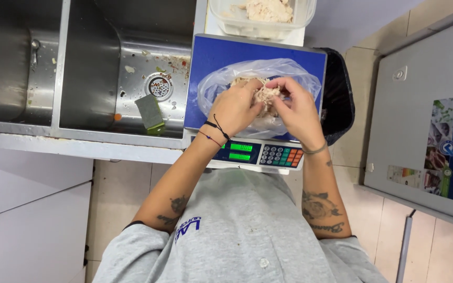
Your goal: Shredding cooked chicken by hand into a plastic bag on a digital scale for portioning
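Observation:
A clear plastic bag [294, 73] lies open on the blue platform of a weighing scale [211, 57]. Pale shredded meat [265, 94] sits inside the bag. My left hand [235, 107] and my right hand [297, 107] are both over the bag, their fingers closed on a clump of the shredded meat between them. Below my wrists the scale's front panel [260, 153] shows green lit displays and a coloured keypad.
A clear tub [221, 15] with more shredded meat stands behind the scale. To the left is a steel sink [95, 68] with a green sponge [149, 112] near the drain. A black-lined bin [339, 94] sits right of the scale, a grey chest freezer [410, 115] beyond.

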